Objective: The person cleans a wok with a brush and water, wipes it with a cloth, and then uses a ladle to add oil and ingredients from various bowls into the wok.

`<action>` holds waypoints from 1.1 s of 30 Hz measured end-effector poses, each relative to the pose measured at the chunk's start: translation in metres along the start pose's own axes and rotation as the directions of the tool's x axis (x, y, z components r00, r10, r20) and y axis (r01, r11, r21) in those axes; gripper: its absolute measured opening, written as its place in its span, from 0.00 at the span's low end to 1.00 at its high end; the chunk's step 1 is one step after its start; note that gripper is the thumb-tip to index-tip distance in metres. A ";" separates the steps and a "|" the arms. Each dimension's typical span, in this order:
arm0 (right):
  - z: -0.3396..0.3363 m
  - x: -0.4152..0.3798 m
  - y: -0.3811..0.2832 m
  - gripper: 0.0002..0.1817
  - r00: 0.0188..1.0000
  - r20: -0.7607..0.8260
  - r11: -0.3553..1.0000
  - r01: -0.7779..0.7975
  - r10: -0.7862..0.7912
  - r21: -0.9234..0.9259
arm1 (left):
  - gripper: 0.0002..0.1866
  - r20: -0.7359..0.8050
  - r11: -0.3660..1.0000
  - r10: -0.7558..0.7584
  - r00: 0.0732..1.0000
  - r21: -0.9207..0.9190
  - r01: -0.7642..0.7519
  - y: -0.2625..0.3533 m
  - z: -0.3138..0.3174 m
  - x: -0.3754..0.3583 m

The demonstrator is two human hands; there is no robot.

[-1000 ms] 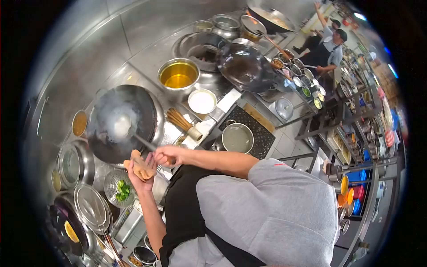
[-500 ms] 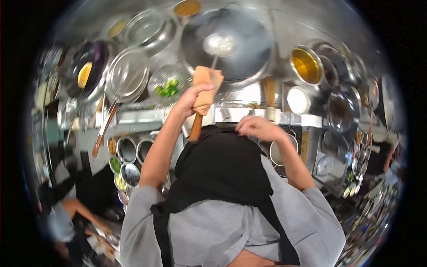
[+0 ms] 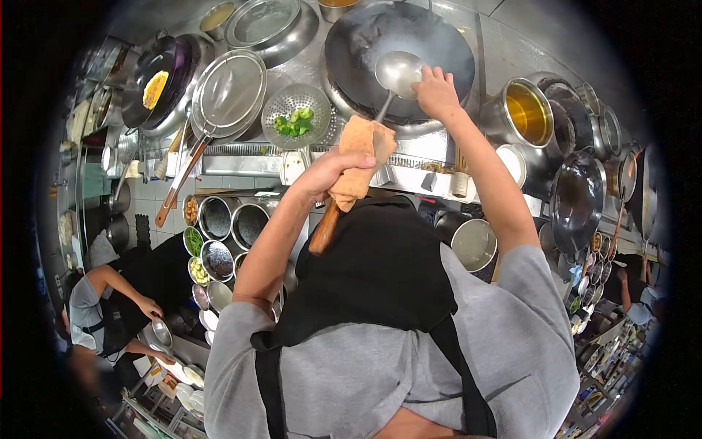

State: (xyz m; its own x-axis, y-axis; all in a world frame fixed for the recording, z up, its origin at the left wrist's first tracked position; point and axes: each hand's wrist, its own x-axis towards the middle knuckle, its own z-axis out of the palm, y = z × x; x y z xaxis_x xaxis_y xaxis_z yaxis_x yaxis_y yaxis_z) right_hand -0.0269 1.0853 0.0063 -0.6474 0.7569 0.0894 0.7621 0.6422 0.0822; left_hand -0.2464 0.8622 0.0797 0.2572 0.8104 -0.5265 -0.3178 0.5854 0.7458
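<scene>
My left hand (image 3: 329, 175) is closed round a folded orange cloth (image 3: 358, 150) wrapped on the handle of a metal ladle (image 3: 398, 72). The ladle's wooden end (image 3: 325, 230) sticks out below that hand, over my black apron. Its bowl hangs over a large dark wok (image 3: 439, 44) from which haze rises. Over the wok's right part reaches my right hand (image 3: 436, 94), fingers stretched and slightly apart, fingertips right at the ladle bowl's edge. Left of the wok, a perforated strainer (image 3: 276, 106) holds green vegetable pieces (image 3: 295, 123).
A wire-mesh strainer (image 3: 230, 91) lies on the left; beyond it a dark pan (image 3: 135, 95) holds a yellow piece of food (image 3: 154, 89). To the right stands a metal pot of yellow liquid (image 3: 530, 117). A co-worker's hand (image 3: 151, 307) shows at lower left, near a metal ladle.
My right hand has gone from in front of the apron up and forward to the ladle bowl over the wok. My left hand still grips the cloth-wrapped ladle; the whole view has shifted.
</scene>
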 end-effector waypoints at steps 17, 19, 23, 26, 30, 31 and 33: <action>-0.274 -0.153 -0.075 0.12 0.928 -0.332 -0.536 0.196 -0.169 0.821 | 0.28 -0.118 0.987 -0.057 0.991 -0.156 0.038 0.000 -0.010 0.008; -0.284 -0.161 -0.074 0.12 0.896 -0.308 -0.561 0.084 -0.319 0.824 | 0.28 -0.131 0.980 -0.121 0.984 -0.172 0.097 0.006 -0.005 0.009; -0.274 -0.173 -0.076 0.14 0.881 -0.280 -0.562 0.020 -0.381 0.827 | 0.29 0.021 0.968 -0.074 0.997 -0.237 0.077 0.008 -0.011 0.027; -0.229 -0.170 -0.054 0.10 0.879 -0.476 -0.570 0.405 0.027 0.715 | 0.28 0.030 0.965 -0.058 0.998 -0.254 0.063 0.008 -0.001 0.040; -0.130 -0.176 -0.071 0.14 0.887 0.396 -0.561 -0.208 0.237 0.802 | 0.26 -0.030 0.971 -0.011 0.999 -0.237 0.004 -0.003 0.029 0.076; -0.117 -0.176 -0.082 0.12 0.829 0.545 -0.695 -0.318 0.126 0.645 | 0.26 0.029 0.970 0.011 1.000 -0.242 -0.003 -0.012 0.031 0.093; -0.114 -0.165 -0.093 0.13 0.736 0.625 -0.813 -0.516 -0.261 0.269 | 0.25 0.165 0.955 0.023 0.986 -0.295 0.027 -0.021 0.046 0.111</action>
State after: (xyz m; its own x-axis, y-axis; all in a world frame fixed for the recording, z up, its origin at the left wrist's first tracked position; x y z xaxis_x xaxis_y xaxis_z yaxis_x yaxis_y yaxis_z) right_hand 0.0084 0.8872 0.0971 -0.6722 0.4656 -0.5757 -0.2845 -0.8802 -0.3798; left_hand -0.1696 0.9385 0.0241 0.3964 0.8086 -0.4348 -0.5656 0.5881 0.5781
